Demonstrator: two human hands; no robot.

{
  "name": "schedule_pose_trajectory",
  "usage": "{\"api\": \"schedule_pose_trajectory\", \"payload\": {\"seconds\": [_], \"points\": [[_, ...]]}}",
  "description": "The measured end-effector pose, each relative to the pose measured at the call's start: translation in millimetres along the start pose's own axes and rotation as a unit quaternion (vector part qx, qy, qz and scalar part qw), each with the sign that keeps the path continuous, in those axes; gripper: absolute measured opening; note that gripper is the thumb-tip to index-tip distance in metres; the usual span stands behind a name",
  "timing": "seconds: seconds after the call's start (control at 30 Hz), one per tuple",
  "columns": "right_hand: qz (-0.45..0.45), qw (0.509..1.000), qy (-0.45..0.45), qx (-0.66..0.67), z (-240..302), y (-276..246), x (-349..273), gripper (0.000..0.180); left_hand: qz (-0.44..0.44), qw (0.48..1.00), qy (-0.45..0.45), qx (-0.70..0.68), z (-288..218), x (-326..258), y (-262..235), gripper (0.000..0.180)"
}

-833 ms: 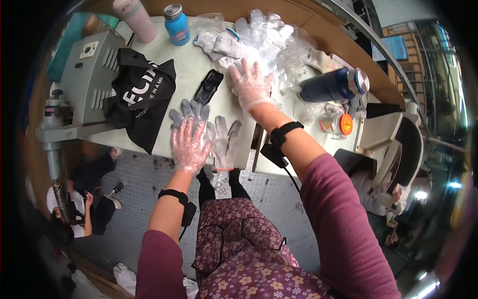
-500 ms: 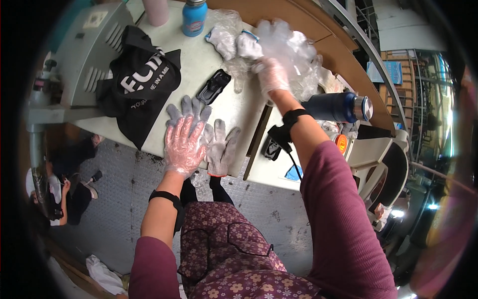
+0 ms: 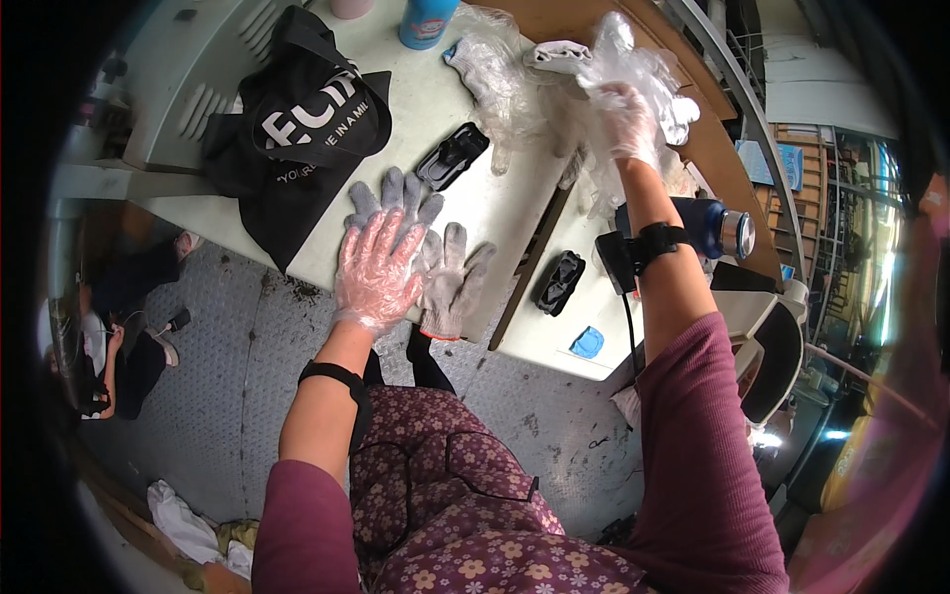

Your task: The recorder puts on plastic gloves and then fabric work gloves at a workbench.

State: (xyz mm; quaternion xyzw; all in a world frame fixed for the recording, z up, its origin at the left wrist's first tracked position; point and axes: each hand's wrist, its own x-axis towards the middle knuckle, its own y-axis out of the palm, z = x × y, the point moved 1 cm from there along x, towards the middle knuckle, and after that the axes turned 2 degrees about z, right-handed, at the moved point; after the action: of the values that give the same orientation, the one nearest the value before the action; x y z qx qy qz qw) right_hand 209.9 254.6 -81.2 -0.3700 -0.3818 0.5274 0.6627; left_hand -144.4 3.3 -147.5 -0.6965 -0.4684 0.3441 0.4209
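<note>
My left hand (image 3: 379,272), in a thin clear plastic glove, lies flat with fingers outstretched. Its palm rests on a grey-coated knit glove (image 3: 394,193) at the table edge. Beside it lies a second grey-coated knit glove (image 3: 450,282) with an orange-edged cuff. Farther off to the right, my right hand (image 3: 629,121), also in a clear plastic glove, is closed on clear thin plastic (image 3: 618,59) from a crumpled heap; its fingertips are partly hidden there. A rolled white knit cuff (image 3: 559,56) and a plastic-covered white glove (image 3: 480,77) are next to the heap.
A black cloth bag (image 3: 307,129) lies left of two black plastic trays, one (image 3: 452,156) near the gloves and another (image 3: 561,283) across the table gap. A blue bottle (image 3: 426,22) stands at the back. A dark blue flask (image 3: 708,228) lies beside my right forearm. A person sits at far left.
My right hand has moved farther away and to the right, drawing the clear plastic with it. The view has shifted slightly. My left hand stays flat on the grey glove.
</note>
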Motion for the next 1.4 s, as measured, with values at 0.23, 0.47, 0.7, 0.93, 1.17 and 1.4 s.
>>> {"api": "schedule_pose_trajectory", "payload": {"seconds": [0.23,0.47,0.7,0.93,1.17,1.4], "points": [[0.240,0.932,-0.118,-0.244,68,41,-47,0.048,-0.012,1.000,0.008,0.001,0,2,3,0.073],[0.086,0.987,-0.119,-0.060,96,51,-75,0.056,-0.030,0.999,0.015,0.002,-1,3,3,0.074],[0.144,0.987,-0.011,-0.077,99,96,-36,0.040,-0.040,0.999,0.023,0.020,-4,4,1,0.077],[0.035,0.998,-0.004,0.051,65,90,-15,0.015,-0.048,0.998,0.024,0.016,-3,4,2,0.075],[0.036,0.957,0.122,0.260,41,57,-5,0.007,-0.049,0.999,0.022,0.007,-1,3,5,0.073],[0.077,0.979,-0.191,-0.006,71,63,-23,0.032,-0.054,0.998,0.031,0.013,1,2,5,0.074]]}}
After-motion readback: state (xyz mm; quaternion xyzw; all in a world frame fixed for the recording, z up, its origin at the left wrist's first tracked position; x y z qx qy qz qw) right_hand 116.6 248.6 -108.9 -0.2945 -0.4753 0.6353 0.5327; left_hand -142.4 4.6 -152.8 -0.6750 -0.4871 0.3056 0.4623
